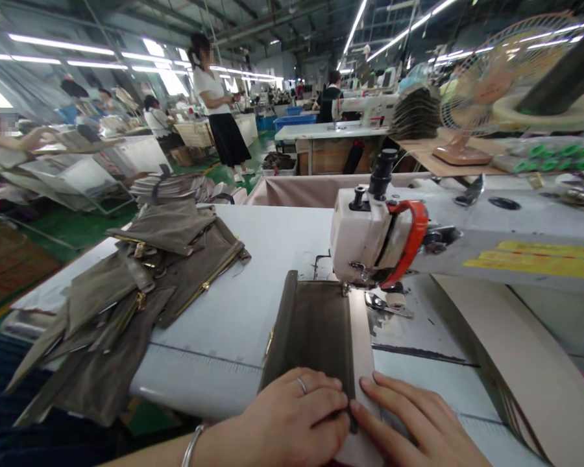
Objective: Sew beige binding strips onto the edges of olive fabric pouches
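An olive-brown fabric panel with a gold zipper pull at its left edge lies under the needle end of a sewing machine. Along its right side runs a pale strip. My left hand, wearing a ring and a bracelet, rests on the near end of the panel, its fingers curled and closed on the right edge. Beside it, my right hand lies over the pale strip with fingers stretched out. The two hands nearly meet at the seam between panel and strip.
Zippered olive pieces are heaped on the left of the white table, some hanging over its front edge. Long pale panels lie at right, beneath the machine arm. Behind stand a fan and a person.
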Motion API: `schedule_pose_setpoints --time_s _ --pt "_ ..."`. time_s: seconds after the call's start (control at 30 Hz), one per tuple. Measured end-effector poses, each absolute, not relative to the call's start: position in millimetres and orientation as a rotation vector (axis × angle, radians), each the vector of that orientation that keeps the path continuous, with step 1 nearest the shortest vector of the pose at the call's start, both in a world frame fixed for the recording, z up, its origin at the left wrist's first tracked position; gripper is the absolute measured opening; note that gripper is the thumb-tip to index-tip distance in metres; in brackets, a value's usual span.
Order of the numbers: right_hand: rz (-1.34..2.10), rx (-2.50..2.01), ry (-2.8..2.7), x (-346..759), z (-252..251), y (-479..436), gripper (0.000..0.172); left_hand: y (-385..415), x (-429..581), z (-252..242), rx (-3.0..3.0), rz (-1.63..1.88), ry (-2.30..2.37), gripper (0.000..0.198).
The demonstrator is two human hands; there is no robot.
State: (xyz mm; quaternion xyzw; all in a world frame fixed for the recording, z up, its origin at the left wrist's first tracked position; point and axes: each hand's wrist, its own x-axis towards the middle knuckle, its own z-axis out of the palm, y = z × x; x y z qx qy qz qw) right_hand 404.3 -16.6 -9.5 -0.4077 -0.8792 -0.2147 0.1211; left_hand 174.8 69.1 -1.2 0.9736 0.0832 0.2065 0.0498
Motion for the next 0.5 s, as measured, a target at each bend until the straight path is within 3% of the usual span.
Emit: schedule_pose_setpoints --time_s 0.2,0.5 --pt "-0.619 -1.210 -2.535 403.5 -10.6 -9.1 0.035 80.3 176.0 18.9 2.931 0.343 0.251 0.019" --pt "-0.659 -1.231 -2.592 406.2 -16.3 -1.9 0.041 95.0 181.1 15.3 2.941 0.290 0.266 0.015"
